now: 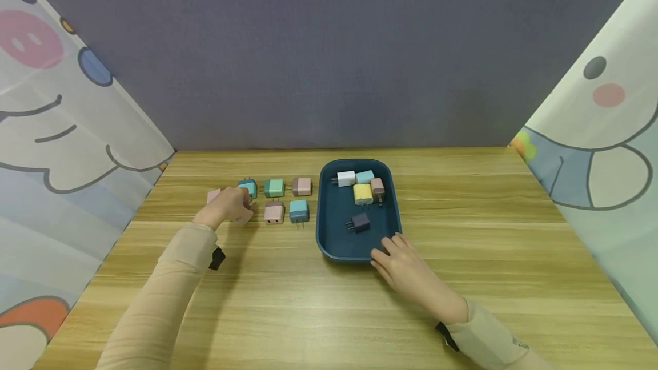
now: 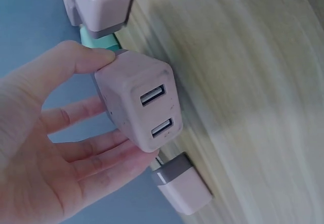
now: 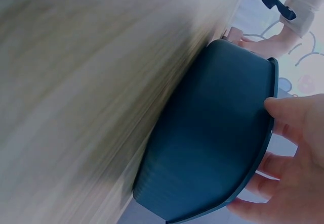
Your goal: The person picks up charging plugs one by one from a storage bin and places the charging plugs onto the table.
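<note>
My left hand [image 1: 226, 207] is at the left of the table. In the left wrist view it pinches a pink USB charger [image 2: 139, 100] with two ports, thumb on one side and fingertips on the other. The head view largely hides that charger behind the hand. Close by lie a blue charger [image 1: 248, 188], a green charger [image 1: 276, 188] and another pink charger [image 1: 274, 213]. My right hand [image 1: 403, 267] grips the near right rim of a dark blue tray [image 1: 334, 247]; the right wrist view shows the thumb against the outer wall [image 3: 212, 128] and the fingers over the rim.
Inside the tray are a white charger [image 1: 346, 179], a light blue one [image 1: 365, 177], a yellow one [image 1: 362, 193], a pink-brown one [image 1: 377, 189] and a dark one [image 1: 361, 222]. Left of it lie a two-tone blue charger [image 1: 299, 210] and a pink charger [image 1: 303, 186]. A grey panel [image 1: 329, 61] stands behind.
</note>
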Tool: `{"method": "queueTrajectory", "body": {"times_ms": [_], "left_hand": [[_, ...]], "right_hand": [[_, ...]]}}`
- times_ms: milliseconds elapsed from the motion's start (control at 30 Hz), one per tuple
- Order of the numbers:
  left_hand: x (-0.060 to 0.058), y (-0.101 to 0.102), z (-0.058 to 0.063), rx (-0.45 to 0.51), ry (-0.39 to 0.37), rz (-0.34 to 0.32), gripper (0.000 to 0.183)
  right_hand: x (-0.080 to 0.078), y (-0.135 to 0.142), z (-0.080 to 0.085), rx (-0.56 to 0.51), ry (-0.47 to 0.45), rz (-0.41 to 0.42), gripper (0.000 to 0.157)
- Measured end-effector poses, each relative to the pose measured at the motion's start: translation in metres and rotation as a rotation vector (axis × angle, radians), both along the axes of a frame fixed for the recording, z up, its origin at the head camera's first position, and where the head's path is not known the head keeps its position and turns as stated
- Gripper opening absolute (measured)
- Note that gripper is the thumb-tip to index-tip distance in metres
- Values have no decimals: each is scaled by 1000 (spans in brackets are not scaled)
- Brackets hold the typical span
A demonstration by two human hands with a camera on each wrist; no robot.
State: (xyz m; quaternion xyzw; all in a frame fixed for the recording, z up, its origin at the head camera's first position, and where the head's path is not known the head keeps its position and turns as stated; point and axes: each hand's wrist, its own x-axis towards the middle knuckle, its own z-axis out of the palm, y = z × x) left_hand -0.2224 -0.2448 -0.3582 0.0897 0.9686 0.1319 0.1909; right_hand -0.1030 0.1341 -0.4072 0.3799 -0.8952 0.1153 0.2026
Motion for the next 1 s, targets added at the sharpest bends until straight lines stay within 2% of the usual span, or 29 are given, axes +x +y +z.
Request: {"method": "queueTrajectory", "body": {"times_ms": [167,533,1000], "left_hand": [[-2,-2,-5,-36,-1,-3,24],[-5,-5,-14,-42,-1,7,27],[-4,0,-12,-44,18,6,27]], "right_hand": [[0,0,0,1,9,6,12],[0,1,-1,-10,19,19,11],[0,1,-1,-2,0,-5,11]]}}
